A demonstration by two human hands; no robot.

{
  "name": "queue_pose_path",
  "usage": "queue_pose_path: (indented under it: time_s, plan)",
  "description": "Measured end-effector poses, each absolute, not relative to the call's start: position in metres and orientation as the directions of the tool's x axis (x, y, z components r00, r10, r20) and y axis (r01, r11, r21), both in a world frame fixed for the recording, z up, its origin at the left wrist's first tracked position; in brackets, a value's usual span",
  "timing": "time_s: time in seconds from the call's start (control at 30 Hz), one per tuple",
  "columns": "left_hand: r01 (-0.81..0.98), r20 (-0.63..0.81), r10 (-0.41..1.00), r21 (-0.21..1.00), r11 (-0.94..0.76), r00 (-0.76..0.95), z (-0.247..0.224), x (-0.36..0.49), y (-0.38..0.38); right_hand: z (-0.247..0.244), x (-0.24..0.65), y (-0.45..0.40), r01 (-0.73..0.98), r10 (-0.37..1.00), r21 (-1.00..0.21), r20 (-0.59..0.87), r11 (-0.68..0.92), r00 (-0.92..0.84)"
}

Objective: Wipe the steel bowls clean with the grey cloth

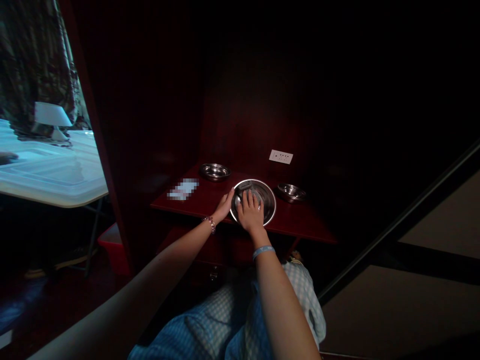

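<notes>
A shiny metal bowl is tilted toward me at the front edge of the dark red shelf. My left hand holds it by the left rim, fingers mostly behind the wall. Inside the bowl, my right hand lies with its fingers spread, pressed against the inner surface. Something greyish, perhaps a cloth, shows around those fingers, but I cannot make it out clearly. Two smaller metal bowls stand farther back: one bowl to the left, another bowl to the right.
The red shelf has dark walls around it. A blurred pale item lies at its left, and a white socket plate is on the back wall. Beyond the left panel are a white table, a lamp and a red bin.
</notes>
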State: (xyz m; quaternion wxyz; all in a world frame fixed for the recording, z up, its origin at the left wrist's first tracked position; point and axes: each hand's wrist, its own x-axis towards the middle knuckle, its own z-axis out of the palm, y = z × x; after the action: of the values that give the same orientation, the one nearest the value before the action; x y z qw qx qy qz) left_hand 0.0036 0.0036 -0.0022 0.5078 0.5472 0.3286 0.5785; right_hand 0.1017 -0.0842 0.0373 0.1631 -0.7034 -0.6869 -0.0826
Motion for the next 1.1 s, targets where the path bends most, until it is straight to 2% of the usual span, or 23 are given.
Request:
queue_pose_path:
  time_s: [0.1, 0.2, 0.3, 0.63, 0.83, 1.1]
  plan:
    - [-0.278, 0.339, 0.933, 0.914, -0.295, 0.125, -0.005, 0.005, 0.007, 0.040, 0.108, -0.086, 0.986, 0.933, -0.106, 0.325, -0.125, 0.153]
    - [-0.303, 0.354, 0.926, 0.904, -0.303, 0.130, -0.008, 0.006, 0.009, 0.045, 0.112, -0.090, 0.968, 0.936, -0.101, 0.250, -0.229, 0.248]
    - [-0.297, 0.336, 0.935, 0.910, -0.289, 0.118, -0.009, 0.006, 0.011, 0.051, 0.114, -0.093, 0.968, 0.949, -0.092, 0.196, -0.234, 0.248]
    - [-0.274, 0.331, 0.936, 0.918, -0.289, 0.122, -0.007, 0.004, 0.010, 0.048, 0.113, -0.094, 0.985, 0.957, -0.107, 0.245, -0.133, 0.155]
    - [-0.267, 0.334, 0.937, 0.917, -0.298, 0.102, -0.006, 0.005, 0.010, 0.040, 0.109, -0.089, 0.991, 0.950, -0.125, 0.313, 0.050, -0.009]
    - [-0.219, 0.323, 0.944, 0.928, -0.302, 0.064, 0.000, 0.001, 0.002, 0.040, 0.108, -0.084, 0.912, 0.935, -0.325, 0.326, 0.249, -0.139]
